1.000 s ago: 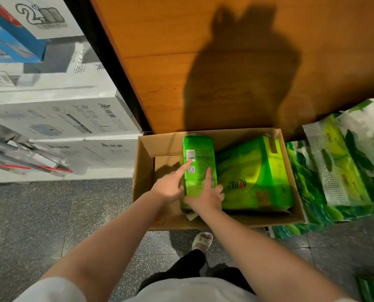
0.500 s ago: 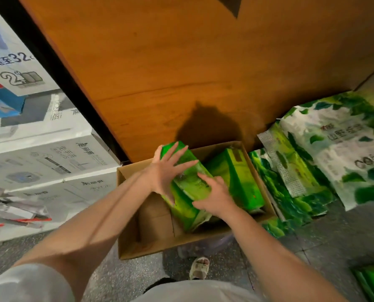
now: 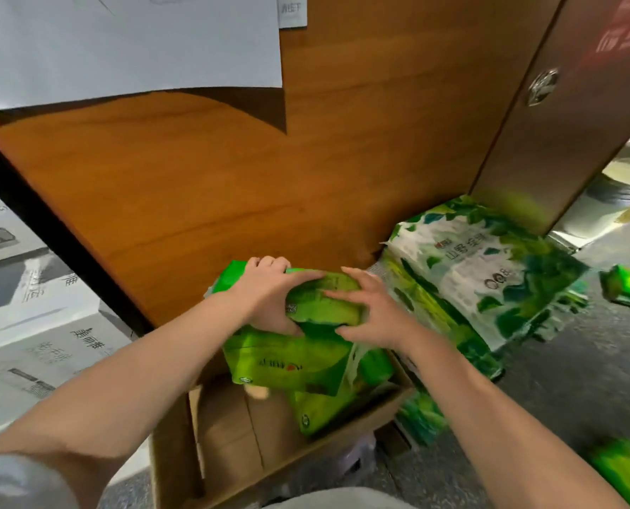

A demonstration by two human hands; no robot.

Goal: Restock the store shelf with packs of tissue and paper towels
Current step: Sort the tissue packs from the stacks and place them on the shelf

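You held the green pack (image 3: 321,301) from both ends, probably to lift it level out of the cardboard box (image 3: 232,439). Your left hand (image 3: 269,292) curled over its far-left edge; your right hand (image 3: 370,312) clawed its right end. The pack sat between your palms, above another pack (image 3: 288,358).

We count two hands: left hand (image 3: 265,293), right hand (image 3: 370,310). One cardboard box (image 3: 343,433). Green tissue packs at the box: at least three, i.e. the top pack (image 3: 322,306), a middle pack (image 3: 288,361) and a lower pack (image 3: 328,405); overlap keeps us from an exact count. Large leaf-print packs on the floor: one clear (image 3: 490,270), more beneath, number unclear. Loose green packs at the right edge: two (image 3: 629,290) (image 3: 625,472).
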